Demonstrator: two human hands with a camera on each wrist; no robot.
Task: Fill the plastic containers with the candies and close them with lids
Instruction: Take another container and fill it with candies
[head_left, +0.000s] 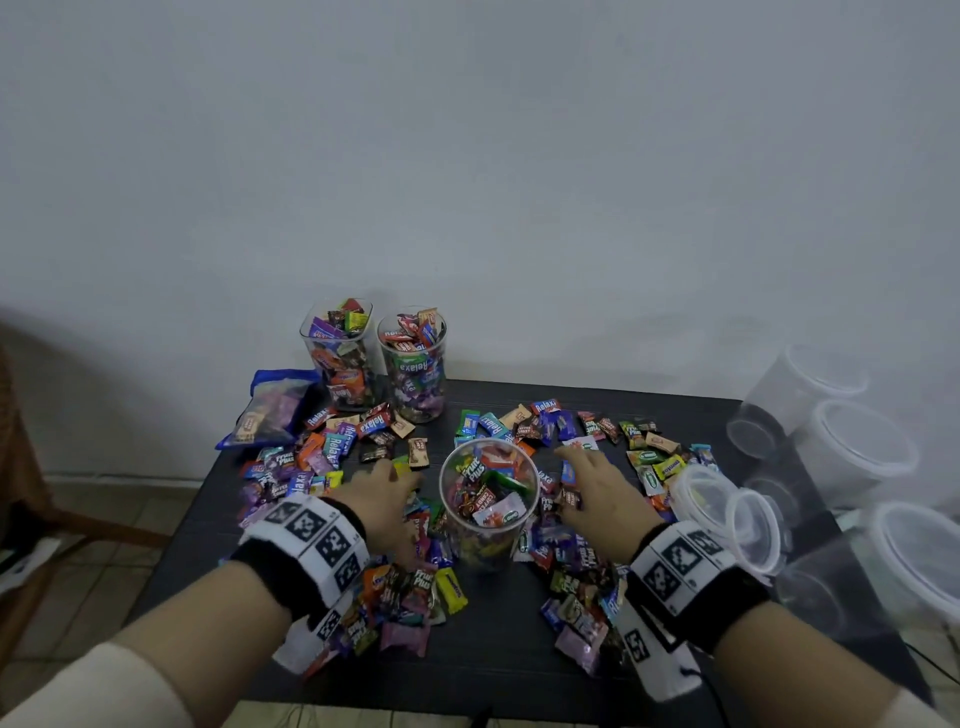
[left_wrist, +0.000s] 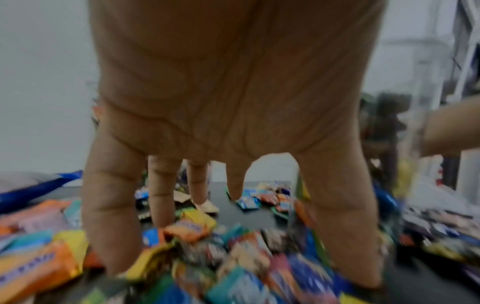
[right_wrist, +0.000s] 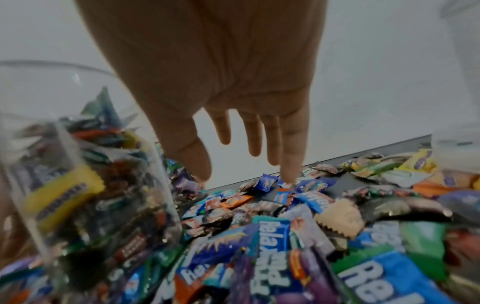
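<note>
A clear round container (head_left: 488, 499), filled nearly to the rim with wrapped candies, stands at the middle of the black table (head_left: 498, 670). Loose wrapped candies (head_left: 311, 457) lie scattered on both sides of it. My left hand (head_left: 387, 499) hovers palm down over the candies left of the container, its fingers (left_wrist: 111, 216) straight and spread with the tips down among the wrappers. My right hand (head_left: 589, 480) reaches over the candies (right_wrist: 272, 236) right of the container (right_wrist: 85, 185), fingers (right_wrist: 289, 156) extended, one tip touching a blue wrapper. Neither hand holds anything.
Two full containers, a square one (head_left: 340, 353) and a round one (head_left: 413, 364), stand at the table's back left beside a blue candy bag (head_left: 270, 410). Clear lids (head_left: 727, 504) lie at the right edge. Several empty clear containers (head_left: 852, 457) stand stacked off to the right.
</note>
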